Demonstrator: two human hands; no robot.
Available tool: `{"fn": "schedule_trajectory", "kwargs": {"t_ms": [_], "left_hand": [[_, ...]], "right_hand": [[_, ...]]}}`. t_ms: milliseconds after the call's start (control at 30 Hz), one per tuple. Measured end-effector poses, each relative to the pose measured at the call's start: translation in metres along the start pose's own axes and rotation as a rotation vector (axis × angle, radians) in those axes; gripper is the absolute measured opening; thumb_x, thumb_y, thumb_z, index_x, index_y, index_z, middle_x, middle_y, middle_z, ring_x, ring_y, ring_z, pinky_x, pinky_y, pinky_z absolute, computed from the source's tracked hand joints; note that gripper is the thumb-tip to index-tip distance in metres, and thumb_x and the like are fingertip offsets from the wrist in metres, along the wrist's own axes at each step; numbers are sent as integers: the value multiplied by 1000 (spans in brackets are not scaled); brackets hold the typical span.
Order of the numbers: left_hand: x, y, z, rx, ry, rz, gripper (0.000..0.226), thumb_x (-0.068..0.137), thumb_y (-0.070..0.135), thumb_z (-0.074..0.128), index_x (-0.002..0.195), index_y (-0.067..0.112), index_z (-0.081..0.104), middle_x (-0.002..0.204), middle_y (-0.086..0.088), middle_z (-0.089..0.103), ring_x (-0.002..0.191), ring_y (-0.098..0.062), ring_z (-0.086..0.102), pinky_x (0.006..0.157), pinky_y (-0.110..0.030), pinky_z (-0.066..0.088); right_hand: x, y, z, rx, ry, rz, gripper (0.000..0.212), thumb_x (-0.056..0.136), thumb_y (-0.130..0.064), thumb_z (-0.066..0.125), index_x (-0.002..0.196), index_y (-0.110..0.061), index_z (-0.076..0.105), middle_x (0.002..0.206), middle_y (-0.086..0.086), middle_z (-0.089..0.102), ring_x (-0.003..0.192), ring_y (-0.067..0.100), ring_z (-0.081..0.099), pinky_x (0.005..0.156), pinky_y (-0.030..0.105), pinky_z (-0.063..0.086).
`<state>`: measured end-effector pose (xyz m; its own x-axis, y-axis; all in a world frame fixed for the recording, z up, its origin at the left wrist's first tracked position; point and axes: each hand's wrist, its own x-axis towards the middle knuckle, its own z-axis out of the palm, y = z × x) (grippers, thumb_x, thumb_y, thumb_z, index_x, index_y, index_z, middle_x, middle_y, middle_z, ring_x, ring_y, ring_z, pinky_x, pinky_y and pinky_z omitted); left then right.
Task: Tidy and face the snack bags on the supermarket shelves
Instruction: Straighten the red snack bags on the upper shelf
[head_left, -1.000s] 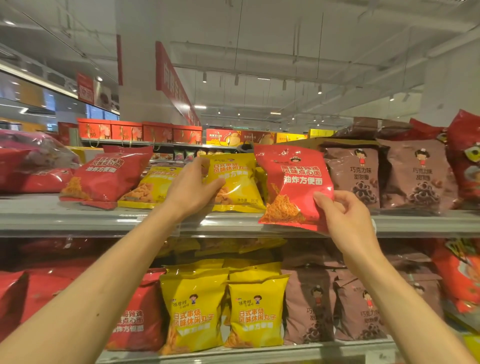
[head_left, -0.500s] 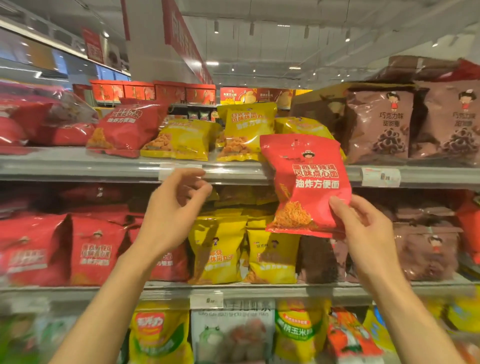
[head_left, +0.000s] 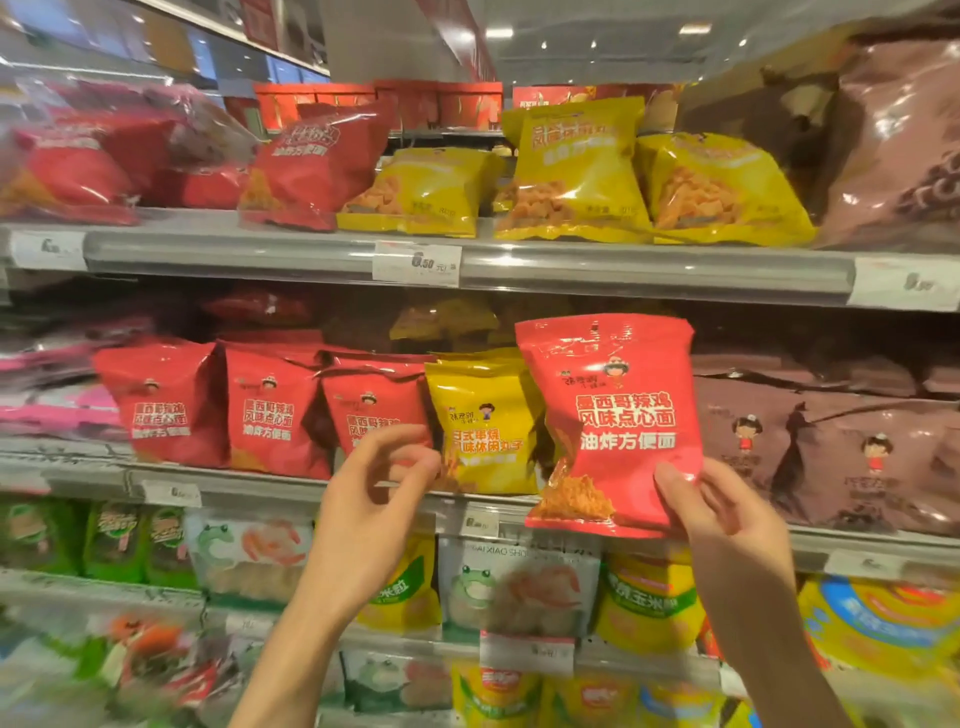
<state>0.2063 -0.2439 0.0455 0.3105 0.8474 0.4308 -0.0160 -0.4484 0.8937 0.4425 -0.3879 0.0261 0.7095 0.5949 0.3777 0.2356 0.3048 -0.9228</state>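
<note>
Right hand (head_left: 727, 525) pinches the lower right corner of a red snack bag (head_left: 613, 421), thumb on the printed front, fingers behind. The bag is upright, face toward the camera, held in the air in front of the middle shelf (head_left: 270, 486), apart from it; its bottom edge hangs level with that shelf's front edge.

Left hand (head_left: 371, 493) is raised in front of the same front edge, holding nothing. Fingers loosely curled, thumb and forefinger a narrow gap apart, just before the row of bags. Cannot tell whether the fingertips touch a bag.

On the middle shelf, left to right: three red bags (head_left: 270, 410) standing upright, faces forward; a yellow bag (head_left: 480, 426) just beside them, partly covered by the held bag; brown bags (head_left: 831, 447) toward the right end.

Top shelf (head_left: 649, 273): red bags (head_left: 311, 161) lying tilted at the left, three yellow bags (head_left: 571, 171) near the middle, one standing taller than its neighbours, a brown bag (head_left: 893, 145) at the right end. A price tag (head_left: 416, 264) sits on its front edge.

Lower shelves hold green, white and yellow packets, blurred.
</note>
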Motion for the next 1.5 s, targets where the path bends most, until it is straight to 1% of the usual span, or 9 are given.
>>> {"fn": "schedule_trajectory", "kwargs": {"t_ms": [133,233,400,600,867,1133,1267,1400,1500], "left_hand": [[4,-9,-22,-23,-3,-4,17,95,26,70,108,36,68,94,3,73,81,-25,66,71,-35,56],[13,-19,-43,-54,-16,1,19,94,25,71,105,40,68,94,-3,71,78,-26,65,58,-22,55],[41,-33,-93,-71,-98,37,20,94,23,71,110,35,68,99,5,75,87,-17,69,77,-21,56],[71,-41,-165,-119,-180,100,20,95,15,70,112,23,68,98,-2,74,84,-16,69,73,-16,54],[101,-39,-223,-140,-183,149,19,93,18,72,107,30,70,95,7,75,86,-11,69,76,-17,54],[171,2,-286,219,-36,459,21,93,30,70,112,37,66,99,18,71,97,3,65,78,-3,44],[225,18,-320,590,97,669,33,91,31,72,120,18,66,116,-1,63,113,-20,55,98,-37,45],[259,21,-337,812,89,654,56,82,54,61,123,16,66,132,-13,57,125,-37,49,103,-54,42],[273,16,-342,885,48,544,77,76,72,48,132,20,62,147,-13,49,138,-36,39,110,-57,37]], "right_hand": [[-9,0,21,17,-17,24,17,86,-41,70,102,-39,76,98,-14,80,87,-2,75,66,7,53],[-16,-1,44,20,-21,8,13,92,-33,72,104,-32,76,101,-7,81,90,3,75,70,11,55],[-33,-6,101,-2,58,-42,17,90,-36,75,104,-25,77,100,-7,80,90,3,73,75,13,55],[-59,-11,181,-14,147,-66,31,82,-50,74,102,-28,77,95,-10,79,86,-2,72,70,10,53],[-75,-38,248,-29,182,-111,24,83,-41,69,103,-31,77,101,-7,81,93,4,74,73,11,55],[-44,-90,301,-11,158,-220,17,85,-43,69,98,-34,77,99,-7,81,93,7,75,75,16,57],[-3,-116,337,-24,145,-299,12,91,-44,69,96,-35,76,97,-2,79,95,12,74,82,29,59],[41,-143,380,-40,126,-382,17,96,-38,63,91,-25,72,94,4,77,86,8,67,79,31,54],[74,-161,414,-101,143,-427,17,100,-36,61,89,-24,66,83,-5,68,72,-1,56,65,17,44]]}}
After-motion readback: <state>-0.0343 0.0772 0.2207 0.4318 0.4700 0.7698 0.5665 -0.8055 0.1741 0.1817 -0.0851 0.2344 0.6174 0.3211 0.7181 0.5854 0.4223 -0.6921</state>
